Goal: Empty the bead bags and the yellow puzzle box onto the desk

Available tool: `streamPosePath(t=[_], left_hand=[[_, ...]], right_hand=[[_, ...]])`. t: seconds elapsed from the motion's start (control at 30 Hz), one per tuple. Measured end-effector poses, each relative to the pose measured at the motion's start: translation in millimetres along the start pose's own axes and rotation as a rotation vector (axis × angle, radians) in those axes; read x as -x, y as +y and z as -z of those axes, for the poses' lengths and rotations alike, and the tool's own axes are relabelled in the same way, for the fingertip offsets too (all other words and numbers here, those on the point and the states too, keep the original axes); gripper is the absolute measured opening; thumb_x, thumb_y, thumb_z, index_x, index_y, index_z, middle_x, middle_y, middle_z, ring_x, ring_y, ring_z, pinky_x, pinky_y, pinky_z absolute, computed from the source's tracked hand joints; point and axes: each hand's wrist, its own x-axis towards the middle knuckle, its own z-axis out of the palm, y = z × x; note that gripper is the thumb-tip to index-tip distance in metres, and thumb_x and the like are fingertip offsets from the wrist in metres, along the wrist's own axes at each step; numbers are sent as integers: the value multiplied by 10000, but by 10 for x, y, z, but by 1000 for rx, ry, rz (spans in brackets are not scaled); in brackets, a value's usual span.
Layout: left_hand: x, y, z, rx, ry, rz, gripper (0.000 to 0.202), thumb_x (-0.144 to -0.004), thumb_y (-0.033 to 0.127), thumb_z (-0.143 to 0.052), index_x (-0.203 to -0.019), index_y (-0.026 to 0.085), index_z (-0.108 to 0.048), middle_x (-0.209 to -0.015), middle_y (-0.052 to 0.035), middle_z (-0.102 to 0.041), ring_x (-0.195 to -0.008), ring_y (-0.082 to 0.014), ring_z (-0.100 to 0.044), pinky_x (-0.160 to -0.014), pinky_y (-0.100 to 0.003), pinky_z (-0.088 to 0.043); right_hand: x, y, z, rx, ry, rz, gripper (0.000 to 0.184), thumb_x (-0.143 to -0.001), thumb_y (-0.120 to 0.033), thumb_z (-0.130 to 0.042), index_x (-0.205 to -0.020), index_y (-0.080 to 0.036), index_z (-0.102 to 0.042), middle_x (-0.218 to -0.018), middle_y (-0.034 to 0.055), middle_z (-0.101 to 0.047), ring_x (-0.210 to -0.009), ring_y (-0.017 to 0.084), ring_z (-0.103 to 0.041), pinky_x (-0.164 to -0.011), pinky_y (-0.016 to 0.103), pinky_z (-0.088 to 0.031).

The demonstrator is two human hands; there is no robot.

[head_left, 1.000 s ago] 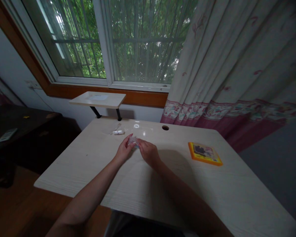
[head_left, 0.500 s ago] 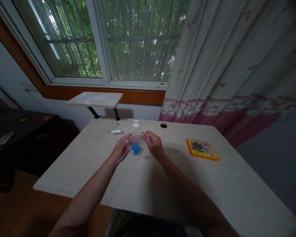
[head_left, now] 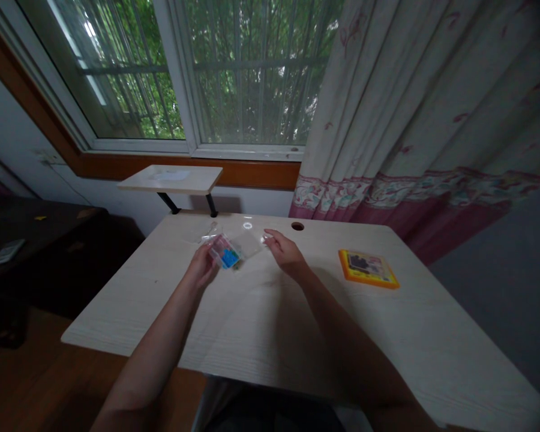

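My left hand [head_left: 202, 264] is closed around the left side of a small clear plastic box [head_left: 216, 253], held tilted above the table. Inside it lie blue pieces [head_left: 230, 258] and something pink; the exact kind is too small to tell. A clear flat lid [head_left: 248, 245] spreads out to the right of the box. My right hand [head_left: 284, 251] pinches the lid's far right edge between thumb and fingertips. Whether lid and box are still joined I cannot tell.
Behind the box lies crumpled clear plastic wrapping [head_left: 210, 230]. An orange-yellow flat box [head_left: 369, 269] rests on the right of the pale wooden table [head_left: 252, 336]. A raised shelf [head_left: 173, 178] stands at the back left, and a round cable hole [head_left: 297, 226] lies near the back edge.
The hands have moved apart. My left hand has shifted left with the box, the lid has swung open to the right, and the blue pieces have moved left and up.
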Motion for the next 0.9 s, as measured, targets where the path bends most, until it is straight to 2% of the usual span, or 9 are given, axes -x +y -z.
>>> streamPosePath(t=[0.1,0.23,0.4,0.57,0.7,0.9], left_hand=[[-40,141,112,-78,75,-94,481,-771,379,-692,-1199,171,-624,-1246,-100,-674,-1211,-279,-618,-1049,-433,-495],[-103,150,225,-181,124,-152,554,-716,367,-768,-1218,192,-612,-1210,-85,-687,-1178,-267,-632,-1036,-421,-491],[-174,-27,320,-266,76,-193,636,-664,403,-828,-1236,222,-617,-1241,-79,-674,-1201,-251,-611,-1065,-407,-459],[-154,-119,315,-366,10,-255,673,-687,395,-811,-1298,223,-586,-1272,-100,-658,-1226,-273,-594,-1098,-458,-423],[-109,-122,256,-443,-44,-322,666,-724,379,-778,-1337,237,-563,-1327,-110,-621,-1268,-293,-564,-1135,-519,-379],[-70,-146,216,-568,-128,-468,671,-758,345,-753,-1387,306,-522,-1425,-114,-522,-1307,-295,-526,-1144,-546,-378]], right_hand=[[-20,-151,203,-32,-6,-19,474,-942,-468,-475,-1294,-180,-609,-979,79,-738,-853,196,-682,-864,351,-535],[14,-366,522,-89,15,-1,453,-922,-459,-515,-1253,-172,-632,-1020,86,-731,-897,193,-687,-868,346,-547],[132,-566,926,-58,18,21,438,-935,-471,-520,-1232,-177,-653,-1083,94,-727,-973,209,-683,-924,381,-538],[263,-722,1248,8,41,15,434,-924,-488,-550,-1231,-204,-664,-1161,89,-715,-1052,236,-671,-962,412,-530],[334,-800,1386,65,77,6,431,-924,-491,-550,-1223,-207,-674,-1191,98,-709,-1075,250,-670,-968,419,-533],[353,-781,1414,103,42,36,422,-926,-489,-553,-1249,-241,-667,-1267,81,-682,-1145,258,-648,-1019,440,-516]])
